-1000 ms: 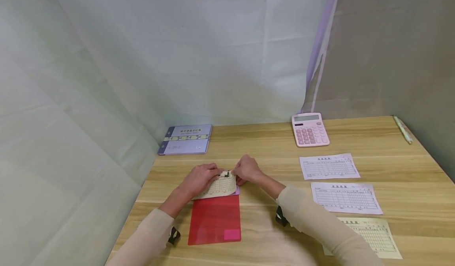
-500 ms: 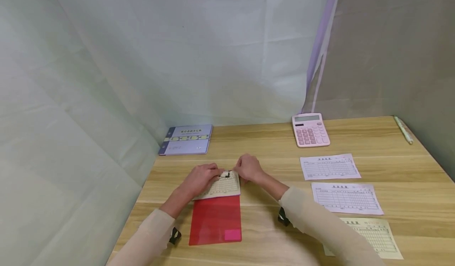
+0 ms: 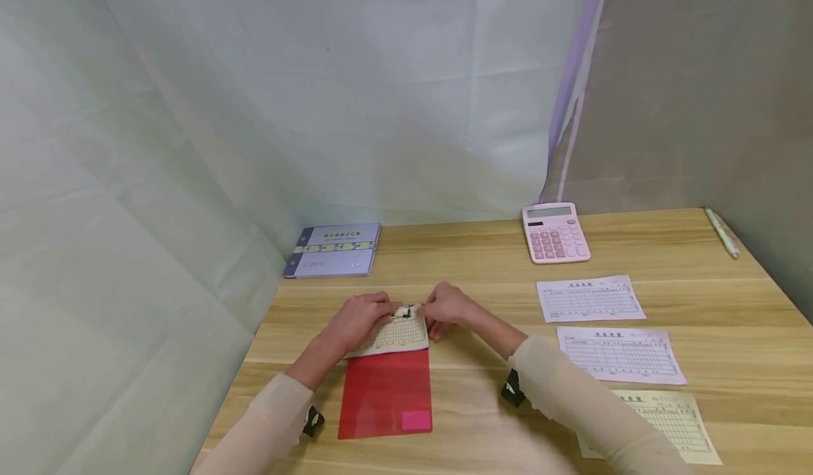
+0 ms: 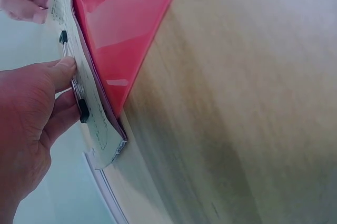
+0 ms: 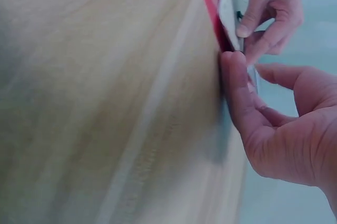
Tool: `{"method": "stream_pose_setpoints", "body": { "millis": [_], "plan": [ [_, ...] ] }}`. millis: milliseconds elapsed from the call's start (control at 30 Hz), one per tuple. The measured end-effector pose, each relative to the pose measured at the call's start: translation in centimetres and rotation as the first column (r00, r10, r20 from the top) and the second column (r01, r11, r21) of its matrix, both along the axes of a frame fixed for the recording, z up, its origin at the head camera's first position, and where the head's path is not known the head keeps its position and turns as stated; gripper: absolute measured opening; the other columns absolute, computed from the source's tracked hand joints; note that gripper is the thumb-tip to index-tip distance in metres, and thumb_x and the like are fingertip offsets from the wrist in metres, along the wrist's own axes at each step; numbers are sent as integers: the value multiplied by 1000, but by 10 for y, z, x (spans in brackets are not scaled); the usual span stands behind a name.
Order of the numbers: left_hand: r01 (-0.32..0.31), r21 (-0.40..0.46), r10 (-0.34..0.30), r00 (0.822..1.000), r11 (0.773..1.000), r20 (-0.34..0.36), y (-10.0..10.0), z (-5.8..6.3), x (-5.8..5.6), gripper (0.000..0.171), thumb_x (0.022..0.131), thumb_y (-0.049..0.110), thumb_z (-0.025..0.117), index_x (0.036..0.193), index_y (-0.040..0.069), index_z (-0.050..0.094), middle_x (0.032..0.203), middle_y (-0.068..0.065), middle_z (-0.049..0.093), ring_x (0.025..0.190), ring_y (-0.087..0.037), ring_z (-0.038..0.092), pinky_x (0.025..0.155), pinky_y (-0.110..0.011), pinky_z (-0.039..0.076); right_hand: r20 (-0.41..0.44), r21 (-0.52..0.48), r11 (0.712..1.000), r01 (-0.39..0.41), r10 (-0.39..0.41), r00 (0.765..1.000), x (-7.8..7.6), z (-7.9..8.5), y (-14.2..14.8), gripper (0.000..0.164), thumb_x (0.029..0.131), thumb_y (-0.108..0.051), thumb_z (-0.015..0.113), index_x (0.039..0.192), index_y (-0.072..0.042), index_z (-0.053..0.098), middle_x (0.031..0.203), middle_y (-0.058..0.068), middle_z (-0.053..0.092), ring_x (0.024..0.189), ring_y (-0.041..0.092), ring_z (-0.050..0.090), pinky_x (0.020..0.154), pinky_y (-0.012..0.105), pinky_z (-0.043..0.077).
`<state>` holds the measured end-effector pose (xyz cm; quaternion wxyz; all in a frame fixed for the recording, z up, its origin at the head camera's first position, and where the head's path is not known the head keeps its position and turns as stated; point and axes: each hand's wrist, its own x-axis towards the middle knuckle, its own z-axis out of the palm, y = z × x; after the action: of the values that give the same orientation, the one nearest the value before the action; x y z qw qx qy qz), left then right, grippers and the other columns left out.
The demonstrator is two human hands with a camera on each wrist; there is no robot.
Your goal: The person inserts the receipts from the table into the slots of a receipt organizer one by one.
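Pinching the clip (image 4: 83,110) with the left fingers (image 4: 63,114), nearly closing thumb and forefinger there, and pressing at the far edge of the stacked slips (image 3: 396,332). Curving the right fingers (image 5: 239,76) loosely at the right end of the same stack, touching near its corner and, in the right wrist view, parting thumb from fingertips; not revealing any sure grip on paper there, so impossible to tell. Covering the far end of the red board (image 3: 385,394) with that stack, bending it slightly at its left end.

Probably risking uneven edges: by loosening the left pinch too soon, possibly letting the clip shift or catching only some sheets; by nudging too hard on the right, possibly fanning or creasing the thin corner. Possibly skewing the stack against the board too, through pushing from one end only.

Farther out, showing three loose slips (image 3: 622,355) on the right of the worktop (image 3: 464,418), partly hiding the nearest behind the right sleeve (image 3: 591,404).
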<state>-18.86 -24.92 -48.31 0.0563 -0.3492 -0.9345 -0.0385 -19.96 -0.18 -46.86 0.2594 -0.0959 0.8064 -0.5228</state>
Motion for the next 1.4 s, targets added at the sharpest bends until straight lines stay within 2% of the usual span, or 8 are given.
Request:
{"method": "stream_pose_setpoints", "body": {
  "millis": [267, 500, 733, 900, 1033, 1167, 1300, 1400],
  "plan": [
    [27, 1, -27, 999, 1000, -37, 0, -3, 0, 29, 101, 14, 75, 130, 15, 78, 103, 1, 70, 88, -13, 68, 79, -34, 59, -14, -43, 996, 80, -80, 997, 6, -11, -3, 9, 97, 0, 74, 91, 7, 74, 66, 15, 71, 51, 18, 68, 55, 33, 61],
    [52, 11, -51, 996, 999, -77, 0, -5, 0, 29, 99, 11, 77, 128, 13, 78, 102, 1, 70, 91, -16, 71, 80, -37, 60, -17, -42, 994, 99, -100, 995, 8, -11, -4, 10, 97, 1, 74, 89, 7, 74, 67, 16, 72, 50, 18, 67, 55, 33, 61],
    [13, 33, -13, 1000, 999, -1, -2, -2, -1, 30, 101, 15, 76, 131, 16, 78, 108, 2, 72, 97, -14, 71, 86, -35, 60, -25, -49, 996, 72, -73, 997, 7, -8, -3, 10, 96, 1, 74, 88, 8, 73, 68, 17, 72, 51, 19, 68, 54, 33, 61],
    [-22, 64, 20, 999, 998, 43, -5, -3, -1, 32, 101, 19, 76, 132, 18, 77, 105, 5, 71, 93, -11, 68, 84, -36, 58, -108, 3, 1000, 19, -18, 994, 2, 1, 9, 12, 96, -2, 74, 90, 7, 77, 74, 18, 74, 59, 24, 72, 58, 34, 61],
    [-62, 77, 56, 995, 995, 82, -7, -5, -3, 33, 100, 23, 77, 133, 21, 77, 102, 8, 69, 90, -9, 63, 83, -36, 57, -222, 77, 997, -1, 18, 975, -7, 13, 32, 11, 97, -6, 75, 99, 4, 79, 87, 14, 77, 75, 26, 74, 69, 34, 61],
    [-106, 90, 93, 986, 990, 138, -8, -5, -4, 34, 100, 26, 77, 135, 23, 76, 103, 10, 67, 90, -8, 60, 84, -35, 56, -355, 162, 986, -27, 84, 931, -17, 23, 65, 23, 98, -13, 76, 115, 3, 77, 102, 11, 78, 95, 25, 73, 84, 38, 58],
    [-132, 101, 112, 977, 986, 184, -8, -3, -4, 37, 100, 28, 77, 136, 22, 75, 106, 10, 67, 91, -9, 58, 84, -36, 54, -439, 153, 987, -44, 108, 892, -26, 30, 108, 34, 100, -12, 73, 127, 8, 71, 113, 18, 77, 106, 32, 72, 89, 42, 58],
    [-140, 119, 115, 974, 983, 197, -9, -4, -4, 36, 100, 27, 78, 136, 22, 75, 107, 9, 67, 92, -9, 58, 84, -36, 53, -465, 124, 992, -34, 89, 881, -28, 35, 146, 37, 101, -10, 72, 131, 10, 68, 119, 23, 75, 108, 36, 72, 87, 42, 59]
  ]
}}
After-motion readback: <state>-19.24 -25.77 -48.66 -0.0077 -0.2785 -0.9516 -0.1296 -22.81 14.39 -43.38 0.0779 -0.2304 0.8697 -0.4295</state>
